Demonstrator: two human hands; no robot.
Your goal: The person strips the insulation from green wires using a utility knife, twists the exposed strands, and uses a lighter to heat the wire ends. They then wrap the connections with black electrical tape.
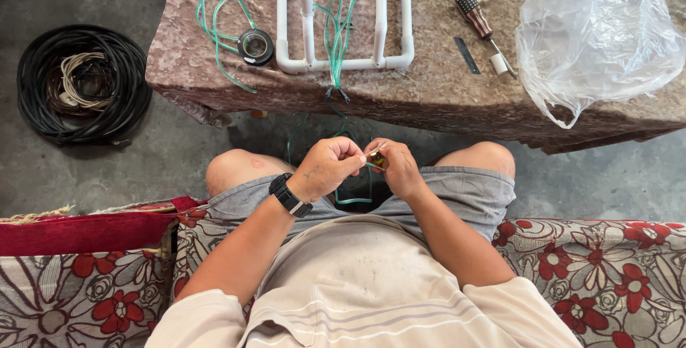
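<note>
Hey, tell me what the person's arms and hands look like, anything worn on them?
Both arms are bare below short, light cream sleeves with faint grey stripes. The left wrist carries a chunky black wristwatch on a wide black strap. The left hand has a small dark marking near the wrist. The right hand and wrist show no watch, ring or glove.

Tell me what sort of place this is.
Probably an informal home workspace, not a proper workshop. A low table under a mottled brownish cloth carries a white plastic pipe frame and a red-handled screwdriver; a coil of black cable lies on bare concrete, and the seat is a red-flowered sofa.
</note>
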